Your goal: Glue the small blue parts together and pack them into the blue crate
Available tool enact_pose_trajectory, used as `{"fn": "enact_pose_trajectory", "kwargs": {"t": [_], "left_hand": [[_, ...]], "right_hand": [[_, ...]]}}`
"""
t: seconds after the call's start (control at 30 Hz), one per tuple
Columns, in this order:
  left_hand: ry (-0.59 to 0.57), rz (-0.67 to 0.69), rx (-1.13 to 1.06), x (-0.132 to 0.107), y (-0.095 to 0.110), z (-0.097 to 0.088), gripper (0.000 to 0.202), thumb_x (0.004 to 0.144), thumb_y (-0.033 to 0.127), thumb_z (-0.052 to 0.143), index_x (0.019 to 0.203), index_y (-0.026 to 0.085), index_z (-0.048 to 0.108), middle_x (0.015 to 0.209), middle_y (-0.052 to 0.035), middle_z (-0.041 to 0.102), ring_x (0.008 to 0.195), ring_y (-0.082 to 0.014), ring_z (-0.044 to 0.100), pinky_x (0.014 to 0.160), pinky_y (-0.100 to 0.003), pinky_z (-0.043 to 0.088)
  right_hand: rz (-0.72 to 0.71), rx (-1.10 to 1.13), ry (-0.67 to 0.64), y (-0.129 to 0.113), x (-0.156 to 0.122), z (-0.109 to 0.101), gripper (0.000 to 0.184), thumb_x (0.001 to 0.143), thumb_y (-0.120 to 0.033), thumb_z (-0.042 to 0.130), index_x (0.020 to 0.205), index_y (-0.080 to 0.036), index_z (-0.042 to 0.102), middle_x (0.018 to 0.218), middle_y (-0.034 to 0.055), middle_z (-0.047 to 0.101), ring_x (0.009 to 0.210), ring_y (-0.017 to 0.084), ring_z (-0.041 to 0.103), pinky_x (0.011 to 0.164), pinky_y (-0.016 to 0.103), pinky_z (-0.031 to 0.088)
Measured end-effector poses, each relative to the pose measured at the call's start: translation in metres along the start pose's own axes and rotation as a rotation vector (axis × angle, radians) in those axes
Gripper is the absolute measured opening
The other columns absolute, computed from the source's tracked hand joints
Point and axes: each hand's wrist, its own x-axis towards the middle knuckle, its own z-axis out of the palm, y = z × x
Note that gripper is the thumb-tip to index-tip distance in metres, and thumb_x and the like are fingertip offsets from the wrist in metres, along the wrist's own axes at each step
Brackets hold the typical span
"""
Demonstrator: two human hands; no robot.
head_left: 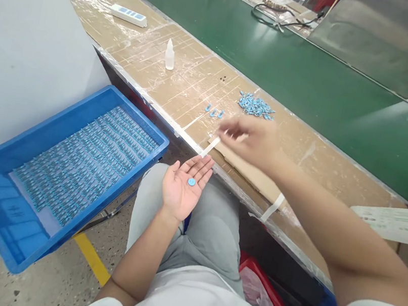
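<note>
My left hand [184, 183] lies palm up over my lap, fingers stretched out, with a small round blue part [191, 182] resting on the palm. My right hand [252, 139] hovers over the edge of the cardboard-covered bench [183, 83], blurred by motion, fingers extended toward three loose blue parts [213, 112]. A pile of small blue parts [255, 105] lies just beyond that hand. A blue tray [0, 184] to my left holds several rows of the same blue parts [87, 161].
A small white dropper bottle [170, 55] stands on the bench, and a white power strip [128, 15] lies farther back. A green conveyor belt [314, 82] runs behind the bench. A red bin [264, 290] sits under the bench by my knee.
</note>
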Motion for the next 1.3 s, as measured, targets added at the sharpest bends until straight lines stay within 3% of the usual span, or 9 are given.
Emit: {"fn": "enact_pose_trajectory", "kwargs": {"t": [0.13, 0.23, 0.33, 0.43, 0.63, 0.83, 1.07, 1.2, 1.3], "left_hand": [[-0.037, -0.035, 0.057, 0.001, -0.006, 0.006, 0.042, 0.091, 0.045, 0.042, 0.107, 0.014, 0.065, 0.125, -0.0155, 0.064, 0.118, -0.0262, 0.06, 0.097, -0.038, 0.049], [-0.049, -0.065, 0.108, 0.0, -0.01, 0.008, 0.043, 0.09, 0.048, 0.042, 0.106, 0.014, 0.065, 0.127, -0.016, 0.063, 0.12, -0.0286, 0.058, 0.092, -0.04, 0.052], [-0.052, -0.096, 0.127, -0.001, -0.015, 0.009, 0.044, 0.09, 0.049, 0.043, 0.105, 0.014, 0.065, 0.125, -0.0169, 0.063, 0.121, -0.0292, 0.057, 0.092, -0.041, 0.051], [-0.069, -0.073, 0.146, -0.003, -0.021, 0.009, 0.041, 0.09, 0.047, 0.044, 0.102, 0.015, 0.067, 0.119, -0.0148, 0.066, 0.121, -0.0277, 0.057, 0.096, -0.04, 0.049], [-0.171, 0.183, 0.442, -0.009, -0.037, -0.003, 0.023, 0.081, 0.026, 0.067, 0.103, 0.022, 0.073, 0.116, -0.0077, 0.067, 0.113, -0.0215, 0.059, 0.1, -0.036, 0.046], [-0.302, 0.359, 0.722, -0.013, -0.047, -0.022, 0.022, 0.08, 0.032, 0.07, 0.1, 0.024, 0.076, 0.109, -0.0089, 0.063, 0.103, -0.0218, 0.061, 0.094, -0.038, 0.05], [-0.114, 0.398, 0.687, -0.02, -0.053, -0.019, 0.017, 0.068, 0.022, 0.081, 0.085, 0.025, 0.079, 0.095, -0.0081, 0.07, 0.094, -0.0229, 0.067, 0.087, -0.036, 0.054], [-0.016, 0.335, 0.469, -0.017, -0.053, -0.016, 0.021, 0.062, 0.028, 0.086, 0.081, 0.024, 0.078, 0.089, -0.0059, 0.072, 0.087, -0.0218, 0.069, 0.079, -0.036, 0.057], [0.071, 0.298, 0.267, -0.01, -0.048, -0.015, 0.025, 0.067, 0.033, 0.083, 0.089, 0.026, 0.075, 0.09, -0.0021, 0.074, 0.083, -0.0157, 0.069, 0.082, -0.033, 0.057]], "right_hand": [[-0.219, 0.206, -0.211, -0.042, -0.06, 0.012, 0.022, 0.088, -0.027, 0.064, 0.11, -0.023, 0.068, 0.096, 0.0045, 0.073, 0.085, 0.017, 0.068, 0.077, 0.028, 0.055], [-0.278, 0.229, -0.261, -0.037, -0.078, 0.026, 0.023, 0.089, -0.024, 0.062, 0.111, -0.023, 0.068, 0.108, 0.0082, 0.071, 0.101, 0.02, 0.065, 0.09, 0.033, 0.052], [-0.251, 0.287, -0.297, -0.028, -0.081, 0.03, 0.017, 0.088, -0.021, 0.063, 0.102, -0.023, 0.072, 0.103, 0.0078, 0.072, 0.099, 0.02, 0.066, 0.089, 0.033, 0.052], [-0.052, 0.473, -0.264, -0.029, -0.087, 0.028, 0.011, 0.082, -0.021, 0.071, 0.093, -0.023, 0.076, 0.094, 0.0057, 0.074, 0.089, 0.019, 0.068, 0.085, 0.032, 0.054], [0.815, 1.377, 0.07, -0.043, -0.119, 0.04, 0.02, 0.07, -0.028, 0.083, 0.087, -0.02, 0.075, 0.077, 0.0003, 0.073, 0.07, 0.01, 0.068, 0.066, 0.019, 0.057], [0.989, 1.901, 0.151, -0.056, -0.143, 0.055, 0.018, 0.075, -0.023, 0.081, 0.089, -0.02, 0.071, 0.08, -0.0042, 0.07, 0.073, 0.003, 0.065, 0.071, 0.01, 0.055], [1.035, 1.847, 0.196, -0.063, -0.146, 0.064, 0.018, 0.069, -0.027, 0.084, 0.082, -0.023, 0.072, 0.07, -0.0044, 0.065, 0.061, 0.006, 0.057, 0.059, 0.015, 0.053], [0.924, 1.51, 0.104, -0.062, -0.141, 0.053, 0.014, 0.073, -0.032, 0.08, 0.082, -0.023, 0.076, 0.069, -0.0004, 0.067, 0.06, 0.01, 0.059, 0.05, 0.02, 0.05], [0.761, 1.146, 0.048, -0.052, -0.136, 0.029, 0.023, 0.072, -0.036, 0.079, 0.092, -0.025, 0.076, 0.082, 0.0039, 0.073, 0.06, 0.014, 0.062, 0.046, 0.025, 0.048]]}}
